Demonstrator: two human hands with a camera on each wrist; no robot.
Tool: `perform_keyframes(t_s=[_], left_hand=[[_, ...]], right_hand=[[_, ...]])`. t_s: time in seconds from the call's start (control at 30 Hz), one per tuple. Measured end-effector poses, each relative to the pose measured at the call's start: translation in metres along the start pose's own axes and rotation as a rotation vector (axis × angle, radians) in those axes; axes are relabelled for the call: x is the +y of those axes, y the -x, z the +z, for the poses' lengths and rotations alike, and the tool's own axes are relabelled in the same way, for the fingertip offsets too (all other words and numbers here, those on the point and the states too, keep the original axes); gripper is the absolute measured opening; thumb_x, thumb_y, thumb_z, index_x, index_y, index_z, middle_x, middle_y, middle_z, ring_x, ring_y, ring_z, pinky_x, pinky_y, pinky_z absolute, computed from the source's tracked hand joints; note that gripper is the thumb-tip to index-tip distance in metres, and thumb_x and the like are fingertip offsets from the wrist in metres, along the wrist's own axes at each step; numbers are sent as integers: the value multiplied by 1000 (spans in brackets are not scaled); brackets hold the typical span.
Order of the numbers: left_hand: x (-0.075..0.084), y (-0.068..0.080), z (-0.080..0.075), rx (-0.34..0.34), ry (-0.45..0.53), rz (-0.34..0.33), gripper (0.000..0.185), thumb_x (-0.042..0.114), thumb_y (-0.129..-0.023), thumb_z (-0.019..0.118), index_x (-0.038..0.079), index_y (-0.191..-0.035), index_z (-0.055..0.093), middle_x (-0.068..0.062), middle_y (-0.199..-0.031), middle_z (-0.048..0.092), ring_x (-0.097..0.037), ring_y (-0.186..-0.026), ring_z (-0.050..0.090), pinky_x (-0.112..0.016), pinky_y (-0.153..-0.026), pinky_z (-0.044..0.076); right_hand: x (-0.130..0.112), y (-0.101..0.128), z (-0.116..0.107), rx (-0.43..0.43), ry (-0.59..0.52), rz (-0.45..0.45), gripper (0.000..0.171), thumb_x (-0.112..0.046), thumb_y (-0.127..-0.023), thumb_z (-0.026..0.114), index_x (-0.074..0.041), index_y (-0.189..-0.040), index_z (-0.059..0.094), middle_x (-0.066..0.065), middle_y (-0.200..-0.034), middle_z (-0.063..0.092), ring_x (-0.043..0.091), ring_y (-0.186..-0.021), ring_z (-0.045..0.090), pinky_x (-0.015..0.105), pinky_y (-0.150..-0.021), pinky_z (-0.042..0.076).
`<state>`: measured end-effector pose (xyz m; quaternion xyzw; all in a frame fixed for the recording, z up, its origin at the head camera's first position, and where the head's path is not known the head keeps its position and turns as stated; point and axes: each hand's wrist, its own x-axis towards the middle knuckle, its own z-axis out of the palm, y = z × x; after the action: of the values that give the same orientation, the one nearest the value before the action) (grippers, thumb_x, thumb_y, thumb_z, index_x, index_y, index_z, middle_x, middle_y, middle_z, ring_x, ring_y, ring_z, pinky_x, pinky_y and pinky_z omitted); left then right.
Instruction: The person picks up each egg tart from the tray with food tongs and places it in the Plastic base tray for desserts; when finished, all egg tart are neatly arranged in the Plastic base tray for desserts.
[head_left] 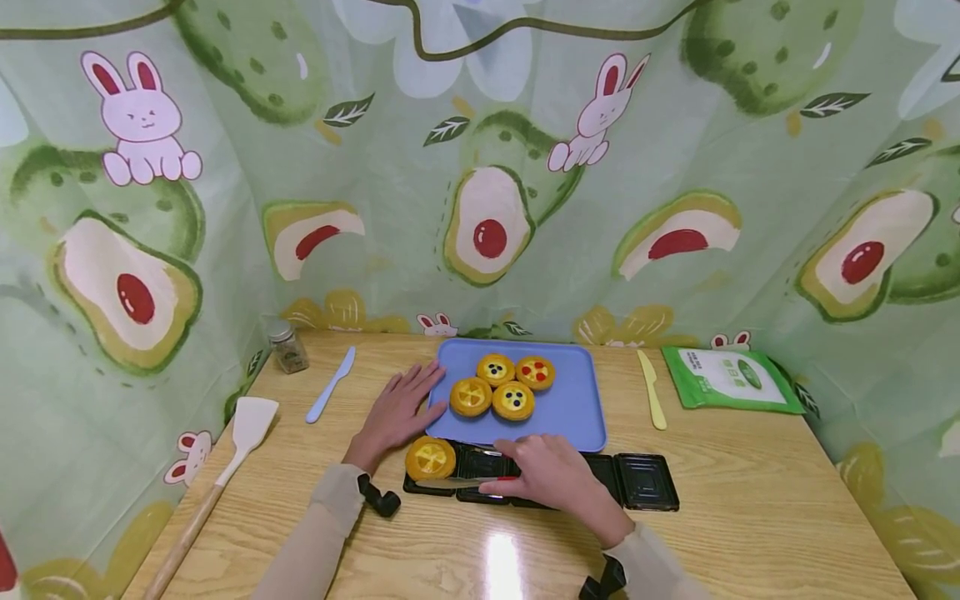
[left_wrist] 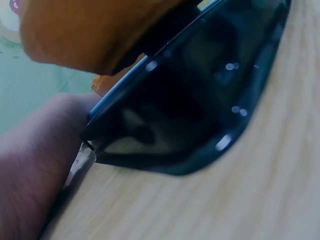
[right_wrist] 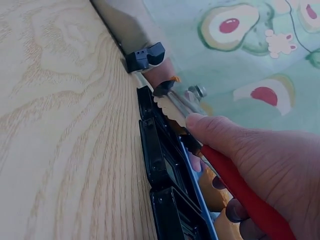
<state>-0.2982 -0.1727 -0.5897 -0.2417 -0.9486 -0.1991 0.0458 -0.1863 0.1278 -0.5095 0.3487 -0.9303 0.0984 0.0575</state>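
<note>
Now right hand grips knife — beside tart.

Four tarts sit on the tray; a fifth tart rests before it, in the sectioned mould; spatula far left.

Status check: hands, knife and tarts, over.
Left hand flat, open, beside blue tray. Right hand grips red-handled knife, blade at the tart in black tray. Nothing blocking.

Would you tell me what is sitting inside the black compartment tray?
One yellow tart sits in the leftmost compartment of the black tray. The right hand with its red-handled knife covers the middle compartments; the rightmost looks empty.
</note>
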Motion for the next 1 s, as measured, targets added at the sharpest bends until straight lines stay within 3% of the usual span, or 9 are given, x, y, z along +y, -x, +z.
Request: perform_keyframes(t_s=[0.37,0.6,1.0], left_hand=[[1,0,0,-25,-3,-13,75,64,-104,43,28,-167,27,9,-173,20,-27,-161,17,-56,-128,13],[1,-1,0,-30,-14,-16,75,66,-104,41,30,-168,24,11,-173,18,-26,-161,16,-55,-128,12],[1,-1,-1,-26,-11,-11,76,65,-104,43,28,-168,25,9,-174,19,-27,-161,17,-56,-128,12]], right_hand=[[1,-1,2,-2,18,1,61,-80,-88,60,-20,-90,69,-13,-57,45,5,-45,44,24,-39,33],[1,-1,2,-6,12,15,65,-82,-86,60,-20,-101,74,-10,-63,57,8,-47,51,24,-40,35],[0,0,-2,1,13,19,71,-84,-84,60,-19,-110,75,-10,-63,57,9,-48,52,25,-40,35]])
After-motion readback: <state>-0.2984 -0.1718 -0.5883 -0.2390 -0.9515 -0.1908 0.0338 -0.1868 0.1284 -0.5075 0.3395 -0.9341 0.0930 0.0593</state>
